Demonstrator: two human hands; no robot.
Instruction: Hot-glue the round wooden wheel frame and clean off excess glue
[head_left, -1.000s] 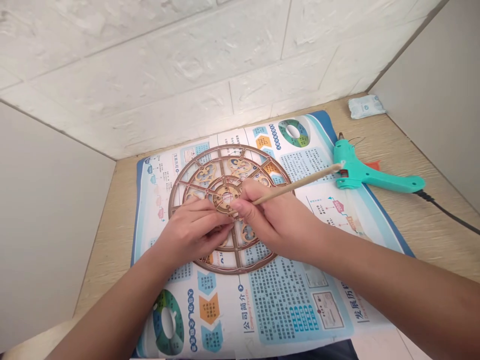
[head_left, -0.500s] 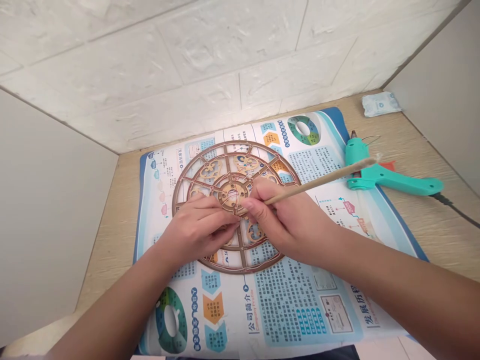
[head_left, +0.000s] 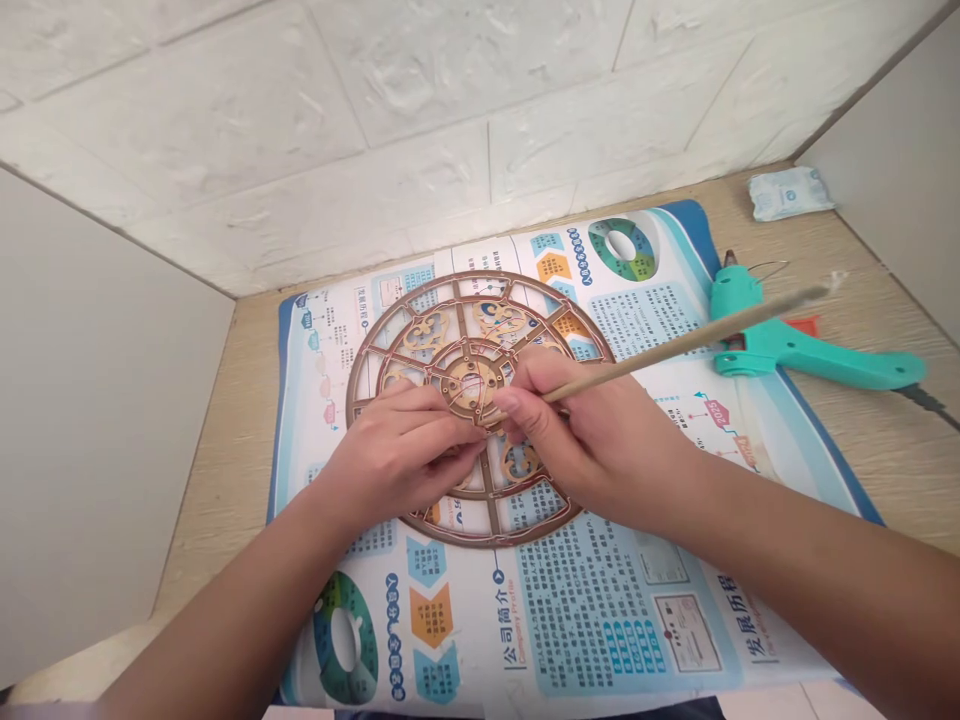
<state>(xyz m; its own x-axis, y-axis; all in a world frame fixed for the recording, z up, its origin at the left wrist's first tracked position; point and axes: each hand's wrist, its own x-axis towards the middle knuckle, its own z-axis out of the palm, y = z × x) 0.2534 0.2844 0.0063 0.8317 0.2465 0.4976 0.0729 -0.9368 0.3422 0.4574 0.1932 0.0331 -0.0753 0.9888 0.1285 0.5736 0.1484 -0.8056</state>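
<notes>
A round brown openwork wheel (head_left: 493, 515), with spokes, pale scrollwork and thin reddish wires, lies flat before me. My right hand (head_left: 592, 425) pinches a thin wooden stick (head_left: 690, 340); its lower tip points at the wheel's hub and its frayed far end rises to the right. My left hand (head_left: 409, 455) rests over the wheel's left part, fingertips pressed together beside the hub, close to the stick's tip. Whatever those left fingertips pinch, perhaps a wire, is hidden.
Under the wheel is a printed sheet (head_left: 585, 640) with blue edges, spread on a wooden tabletop (head_left: 214, 440). A teal glue gun (head_left: 750, 320) with a dark cord lies at the right. A small white packet (head_left: 791, 192) sits by the back wall (head_left: 420, 90). Panels stand on both sides.
The view has shifted slightly, so the glue gun and packet appear further right. My right hand and the stick sit a little further right in view; both hands keep their grip near the hub.
</notes>
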